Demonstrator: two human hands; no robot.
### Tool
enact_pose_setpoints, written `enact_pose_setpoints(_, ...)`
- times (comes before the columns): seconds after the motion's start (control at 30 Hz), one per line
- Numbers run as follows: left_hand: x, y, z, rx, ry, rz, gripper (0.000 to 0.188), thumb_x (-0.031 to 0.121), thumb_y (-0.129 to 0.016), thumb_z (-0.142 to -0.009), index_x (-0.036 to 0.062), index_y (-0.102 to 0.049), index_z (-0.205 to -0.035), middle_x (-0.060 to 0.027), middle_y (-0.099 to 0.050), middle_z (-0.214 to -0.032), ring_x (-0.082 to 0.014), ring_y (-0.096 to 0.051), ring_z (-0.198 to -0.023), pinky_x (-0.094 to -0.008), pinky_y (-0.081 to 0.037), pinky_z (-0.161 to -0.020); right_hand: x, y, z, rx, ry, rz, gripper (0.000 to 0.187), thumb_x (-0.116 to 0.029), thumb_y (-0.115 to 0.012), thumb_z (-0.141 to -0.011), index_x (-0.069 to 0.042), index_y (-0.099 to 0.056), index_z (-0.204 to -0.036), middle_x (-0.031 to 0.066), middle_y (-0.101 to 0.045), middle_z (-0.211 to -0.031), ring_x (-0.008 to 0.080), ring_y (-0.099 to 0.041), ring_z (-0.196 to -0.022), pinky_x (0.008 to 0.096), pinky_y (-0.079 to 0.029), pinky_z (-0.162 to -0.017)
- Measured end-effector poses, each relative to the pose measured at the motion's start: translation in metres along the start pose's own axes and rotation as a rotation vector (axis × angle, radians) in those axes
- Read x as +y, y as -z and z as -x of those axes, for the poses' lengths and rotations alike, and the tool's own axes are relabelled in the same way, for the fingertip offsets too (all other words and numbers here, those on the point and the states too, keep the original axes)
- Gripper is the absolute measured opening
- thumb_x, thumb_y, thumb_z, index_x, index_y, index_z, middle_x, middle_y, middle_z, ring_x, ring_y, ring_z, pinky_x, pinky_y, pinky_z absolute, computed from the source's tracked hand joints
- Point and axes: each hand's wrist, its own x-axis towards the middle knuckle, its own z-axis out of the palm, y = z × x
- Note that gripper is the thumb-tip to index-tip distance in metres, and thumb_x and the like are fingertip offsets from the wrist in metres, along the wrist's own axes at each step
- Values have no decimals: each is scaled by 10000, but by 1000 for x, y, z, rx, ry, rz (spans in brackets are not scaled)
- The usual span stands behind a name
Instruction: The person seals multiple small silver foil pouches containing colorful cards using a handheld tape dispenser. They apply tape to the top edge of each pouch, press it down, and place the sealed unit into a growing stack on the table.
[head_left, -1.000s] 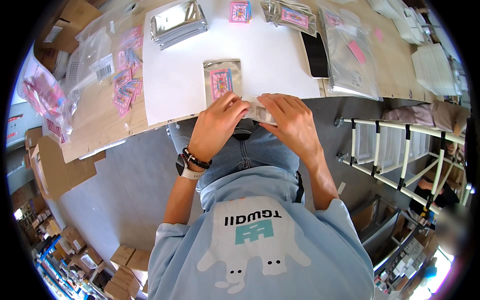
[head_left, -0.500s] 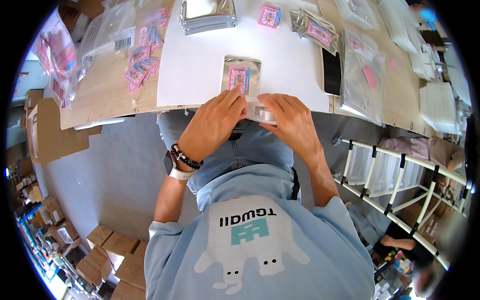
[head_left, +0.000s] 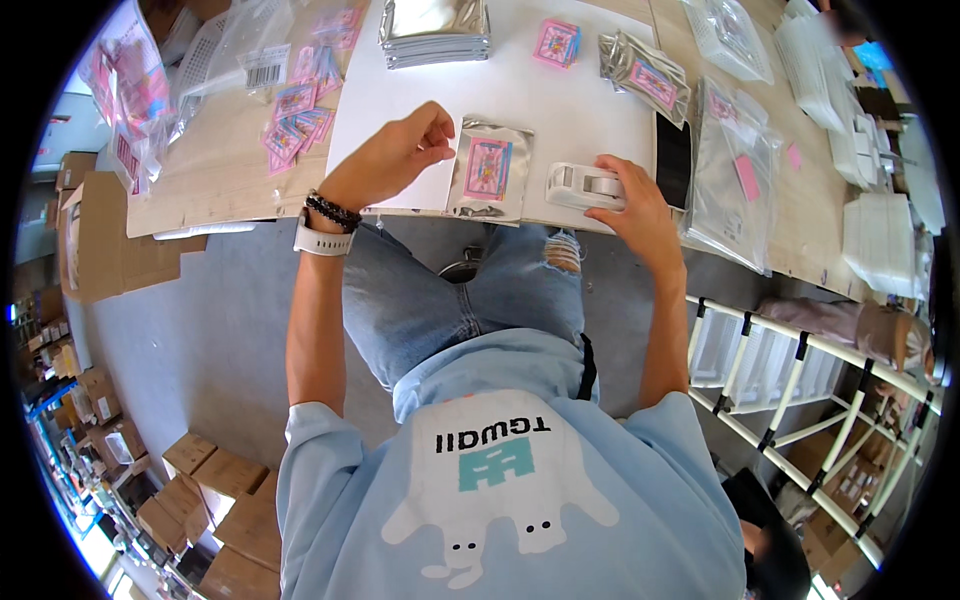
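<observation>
1. The left hand (head_left: 405,155) is released, fingers loosely curled, just beside the silver pouch (head_left: 521,165).
2. The right hand (head_left: 640,210) grasps a white tape dispenser (head_left: 572,186) by its right end.
3. The pouch lies on a white sheet (head_left: 590,110) at the surface's (head_left: 230,195) near edge, a pink card (head_left: 488,168) centred on it.

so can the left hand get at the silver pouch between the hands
Likely yes: the left hand looks empty by the left edge of the pouch, with nothing seen between them. The dispenser in the right hand is to the pouch's right, out of the way.
</observation>
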Motion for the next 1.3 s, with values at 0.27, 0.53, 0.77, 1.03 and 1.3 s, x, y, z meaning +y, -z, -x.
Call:
enact_pose_setpoints(0.27, -40, -28, -6, -26, 100, 172, 179, 96, -638, -1037, 19, -511, -1137, -80, -628, -1049, -190, -668, -1056, -342, -537, -974, -91, -54, 41, -64, 116, -159, 469, -157, -799, -853, -76, -668, -1296, 97, -583, -1440, 331, -531, -1339, 490, -435, -1106)
enact_pose_setpoints(0.53, -54, -41, -3, -71, 145, 520, 116, 72, -561, -1069, 8, -492, -1137, -70, -586, -1071, -184, -685, -1097, -319, -554, -989, -103, -98, 65, 98, -158, -91, 439, -172, -794, -869, -41, -637, -1257, 123, -569, -1366, 370, -485, -1351, 516, -396, -1151)
enact_pose_setpoints(0.77, -45, -44, 10, -95, 220, 559, 140, 77, -575, -1066, -10, -488, -1134, -84, -603, -1058, -206, -729, -1045, -313, -604, -908, -109, -116, 65, 332, -1168, -1422, 393, -185, -761, -977, 44, -571, -1233, 87, -640, -1142, 178, -696, -928, 333, -617, -882)
enact_pose_setpoints(1.03, -46, -40, 11, -107, 213, 561, 167, 120, -598, -1069, 7, -506, -1151, -64, -608, -1059, -167, -702, -1003, -307, -598, -905, -124, -124, 47, 305, -998, -1530, 338, -118, -609, -1052, 40, -536, -1342, 120, -702, -1158, 216, -716, -1054, 397, -635, -944)
enact_pose_setpoints(1.3, -48, -41, 13, -66, 171, 569, 196, 125, -638, -1050, -5, -519, -1135, -76, -628, -1049, -160, -706, -960, -299, -607, -858, -120, -121, 40, 279, -904, -1554, 365, -104, -524, -1080, 19, -448, -1415, 146, -679, -1237, 234, -723, -1056, 395, -645, -891)
